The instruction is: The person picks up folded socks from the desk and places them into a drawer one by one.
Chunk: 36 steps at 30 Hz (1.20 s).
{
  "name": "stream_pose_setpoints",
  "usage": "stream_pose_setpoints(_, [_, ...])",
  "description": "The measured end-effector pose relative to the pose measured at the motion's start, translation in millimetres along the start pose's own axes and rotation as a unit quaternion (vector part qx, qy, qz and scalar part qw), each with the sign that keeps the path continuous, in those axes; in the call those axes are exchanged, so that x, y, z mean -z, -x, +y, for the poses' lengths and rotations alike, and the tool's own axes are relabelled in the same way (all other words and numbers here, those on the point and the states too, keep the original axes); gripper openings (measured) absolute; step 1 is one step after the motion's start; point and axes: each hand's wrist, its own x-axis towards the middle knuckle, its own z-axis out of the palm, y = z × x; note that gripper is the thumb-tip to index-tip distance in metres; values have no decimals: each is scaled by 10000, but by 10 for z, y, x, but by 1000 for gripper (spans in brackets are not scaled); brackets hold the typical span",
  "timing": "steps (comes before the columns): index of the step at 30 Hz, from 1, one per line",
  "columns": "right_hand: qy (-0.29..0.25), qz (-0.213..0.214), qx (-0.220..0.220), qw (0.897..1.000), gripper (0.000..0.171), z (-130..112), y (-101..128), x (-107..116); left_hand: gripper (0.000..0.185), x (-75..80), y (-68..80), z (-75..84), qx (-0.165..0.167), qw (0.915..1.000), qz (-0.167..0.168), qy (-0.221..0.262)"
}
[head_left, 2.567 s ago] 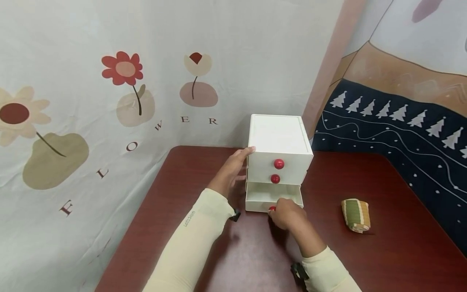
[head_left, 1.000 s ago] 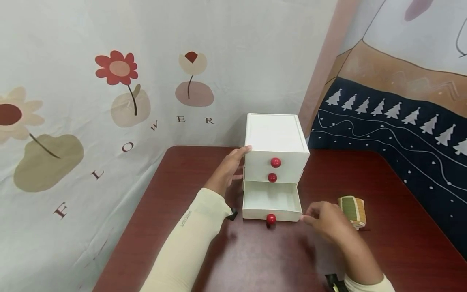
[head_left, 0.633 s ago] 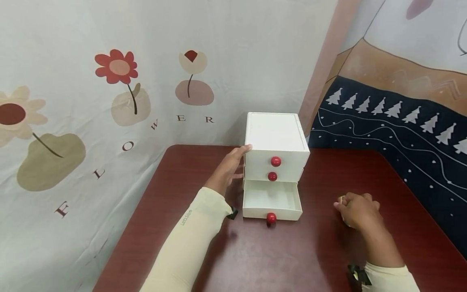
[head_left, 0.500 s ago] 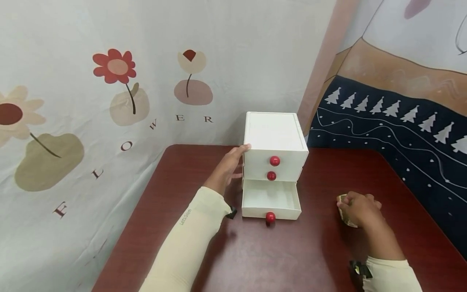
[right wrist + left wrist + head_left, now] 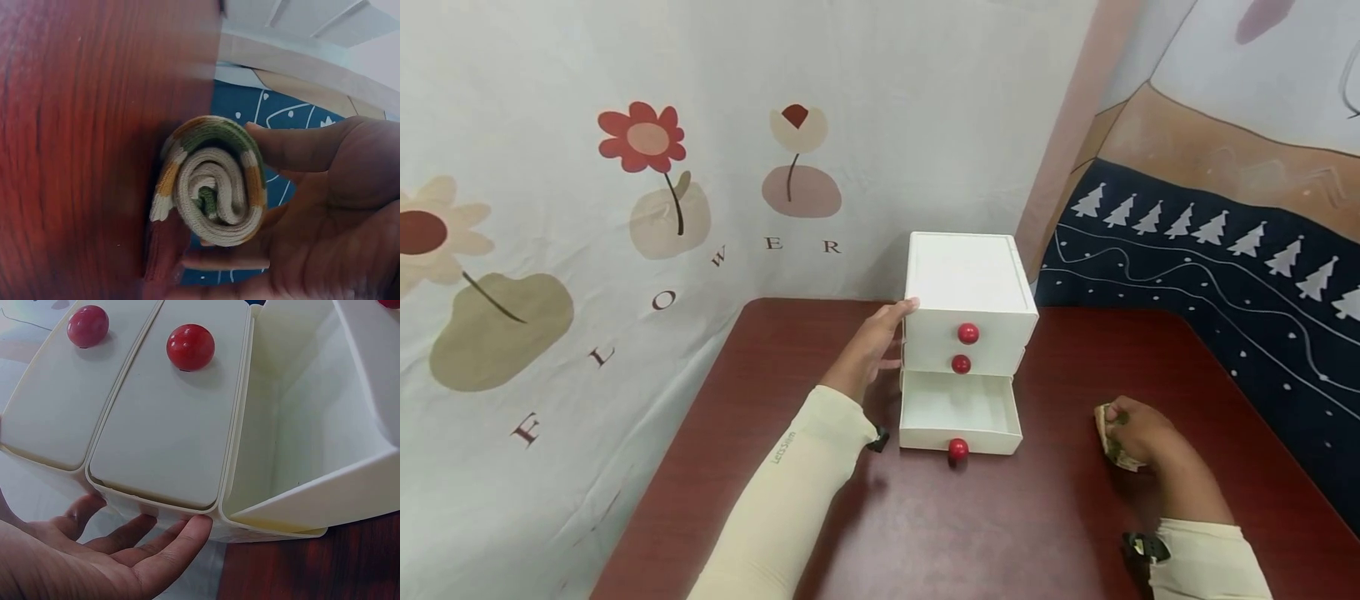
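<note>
A white cabinet (image 5: 967, 271) with red knobs stands at the back of the table, its two upper drawers closed. The bottom drawer (image 5: 958, 404) is pulled out and looks bare inside. My left hand (image 5: 871, 346) steadies the cabinet's left side, thumb at the top front edge; in the left wrist view its fingertips (image 5: 199, 528) press the side wall. On the right, my right hand (image 5: 1142, 433) grips a rolled-up knit sock (image 5: 219, 181) striped green, white and mustard. The right wrist view shows its coiled end between thumb and fingers, close against the tabletop.
The dark red table (image 5: 985, 525) stretches in front of the cabinet and to both sides. A flower-printed curtain (image 5: 722, 125) hangs behind it, and a dark blue tree-patterned cloth (image 5: 1225, 308) hangs at the right.
My right hand has pulled the bottom drawer further out, let go of its knob, moved right and taken hold of the rolled-up sock. The left hand has stayed at the cabinet.
</note>
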Motion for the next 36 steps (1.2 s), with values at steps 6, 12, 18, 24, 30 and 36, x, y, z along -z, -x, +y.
stream_pose_setpoints(6, [-591, -134, 125, 9981, 26, 70, -18, -12, 82, 2, -3, 5, -8, 10000, -5, -40])
stream_pose_setpoints(12, [-632, -44, 212, 9978, 27, 74, -41, -6, 82, 4, 3, 12, -22, 10000, 19, -25])
stream_pose_setpoints(18, [-131, 219, 332, 9991, 24, 89, -73, -9, 81, 4, 0, 5, 21, 10000, -1, -9])
stream_pose_setpoints(24, [-263, 379, 178, 9988, 27, 82, -57, -28, 82, 4, 0, 6, 30, 10000, 15, -20])
stream_pose_setpoints(30, [-377, 445, 184, 9981, 35, 0, 10, -35, 83, -3, 6, 14, -11, 10000, -32, 16])
stream_pose_setpoints(36, [-380, 615, 342, 9968, 42, -205, 106, 26, 82, -3, 8, 8, -22, 10000, -22, -37])
